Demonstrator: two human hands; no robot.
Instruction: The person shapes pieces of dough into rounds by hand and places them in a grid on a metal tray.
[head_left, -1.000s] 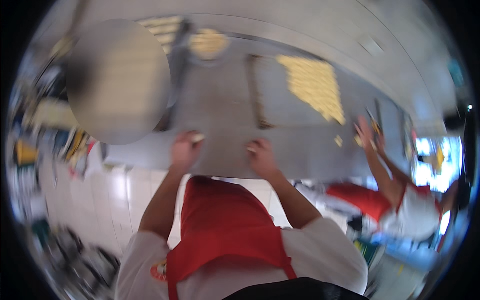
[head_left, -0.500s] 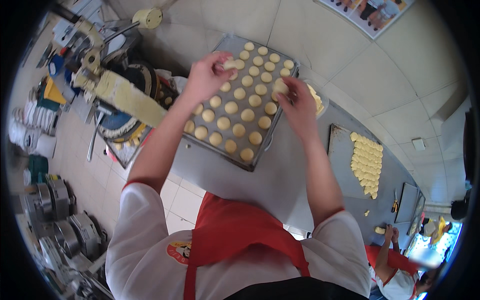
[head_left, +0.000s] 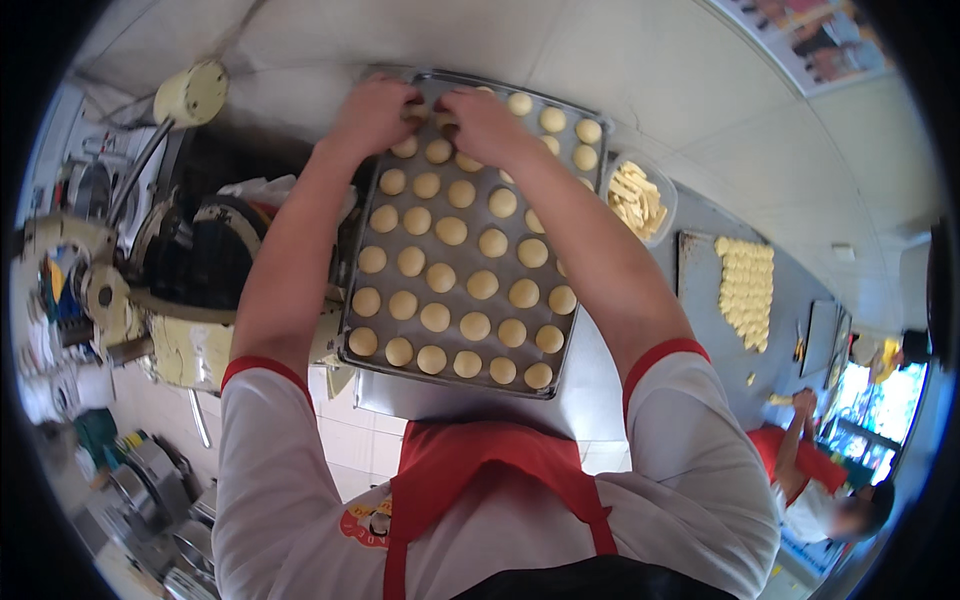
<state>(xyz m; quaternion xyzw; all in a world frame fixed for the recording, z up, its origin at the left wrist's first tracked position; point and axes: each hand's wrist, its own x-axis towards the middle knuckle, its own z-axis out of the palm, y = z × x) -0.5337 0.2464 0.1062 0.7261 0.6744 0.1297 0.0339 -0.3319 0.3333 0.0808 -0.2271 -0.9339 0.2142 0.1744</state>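
A metal baking tray (head_left: 455,382) lies in front of me, with rows of small round dough balls (head_left: 440,277) spread over it. Both my hands reach to its far left corner. There my left hand (head_left: 375,115) has its fingertips closed around a dough ball (head_left: 416,111). Just beside it, my right hand (head_left: 484,127) curls its fingers on another dough ball (head_left: 444,119), mostly covered by the fingers. My right forearm passes over the tray's right side and hides some of the balls there.
A clear tub (head_left: 671,200) of pale yellow sticks (head_left: 636,200) stands right of the tray. Farther right, packed dough pieces (head_left: 747,292) lie on another tray (head_left: 697,280). A cream-coloured machine (head_left: 185,350) crowds the left. At far right a co-worker's hands (head_left: 803,402) hold dough.
Both hands have moved in to the tray's far left corner, the right one leftward from the tray's right edge. My view has shifted, so the tray appears straighter and larger.
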